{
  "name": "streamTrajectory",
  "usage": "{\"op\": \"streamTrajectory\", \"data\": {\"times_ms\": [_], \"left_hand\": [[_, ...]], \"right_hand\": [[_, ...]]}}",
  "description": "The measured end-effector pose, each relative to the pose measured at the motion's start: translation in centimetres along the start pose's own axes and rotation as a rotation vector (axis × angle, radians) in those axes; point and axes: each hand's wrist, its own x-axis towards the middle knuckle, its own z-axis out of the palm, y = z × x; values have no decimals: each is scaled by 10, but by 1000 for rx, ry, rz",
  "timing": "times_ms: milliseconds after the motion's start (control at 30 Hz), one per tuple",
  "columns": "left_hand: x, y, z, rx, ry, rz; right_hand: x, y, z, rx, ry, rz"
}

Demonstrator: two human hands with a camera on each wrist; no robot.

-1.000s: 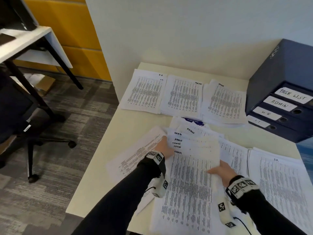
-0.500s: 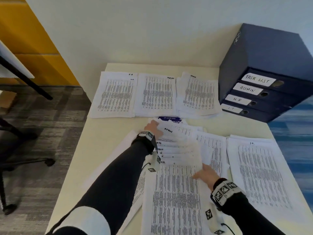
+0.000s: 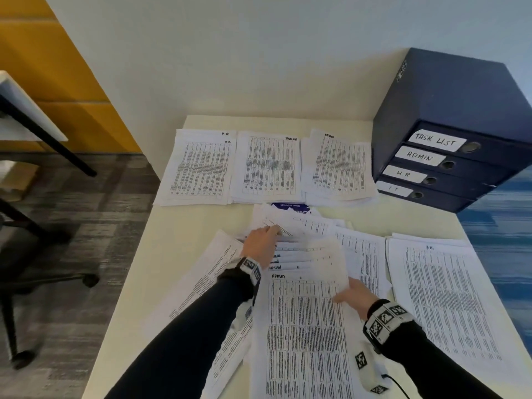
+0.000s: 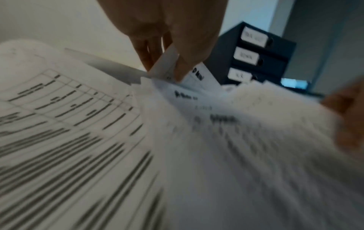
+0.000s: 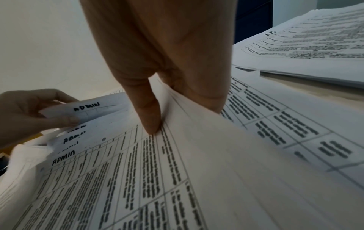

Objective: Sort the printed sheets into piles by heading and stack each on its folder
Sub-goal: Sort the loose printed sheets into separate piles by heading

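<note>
A fanned bundle of ADMIN sheets (image 3: 305, 312) lies at the table's near middle. My left hand (image 3: 263, 240) pinches the top-left corner of one ADMIN sheet (image 5: 88, 109) at the far end of the fan; that pinch shows in the left wrist view (image 4: 175, 65). My right hand (image 3: 349, 295) pinches the fan's right edge, thumb on top (image 5: 149, 115), fingers underneath. At the back lie three sorted piles: HR (image 3: 198, 168), TASK LIST (image 3: 269, 168), ADMIN (image 3: 339, 168). An IT pile (image 3: 443, 300) lies at the right.
A dark blue drawer box (image 3: 449, 131) labelled TASK LIST, ADMIN, HR, IT stands at the back right. More loose sheets (image 3: 201, 283) lie under my left arm. A blue card (image 3: 290, 206) peeks out behind the fan. An office chair (image 3: 34, 254) stands left of the table.
My left hand slid up the fan's left edge to its far end and pinched a sheet corner. My right hand stayed on the right edge. The head view shifted.
</note>
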Motion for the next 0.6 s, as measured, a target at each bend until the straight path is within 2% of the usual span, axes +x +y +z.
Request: {"op": "streamTrajectory", "data": {"times_ms": [100, 233, 300, 367, 467, 533, 600], "left_hand": [[16, 8, -32, -126, 108, -69], [30, 26, -105, -209, 294, -11], [32, 28, -143, -269, 386, -30], [31, 21, -174, -348, 480, -90], [26, -5, -207, -489, 595, -267], [17, -24, -214, -494, 605, -294], [3, -37, -208, -515, 521, -283]], "right_hand": [[0, -4, -1, 13, 14, -26], [1, -12, -1, 13, 37, -59], [3, -15, 1, 2, 38, -76], [3, -17, 3, -7, 45, -91], [5, -17, 6, 38, 64, -113], [5, -17, 8, 65, 89, -117], [7, -15, 8, 112, 112, -95]]}}
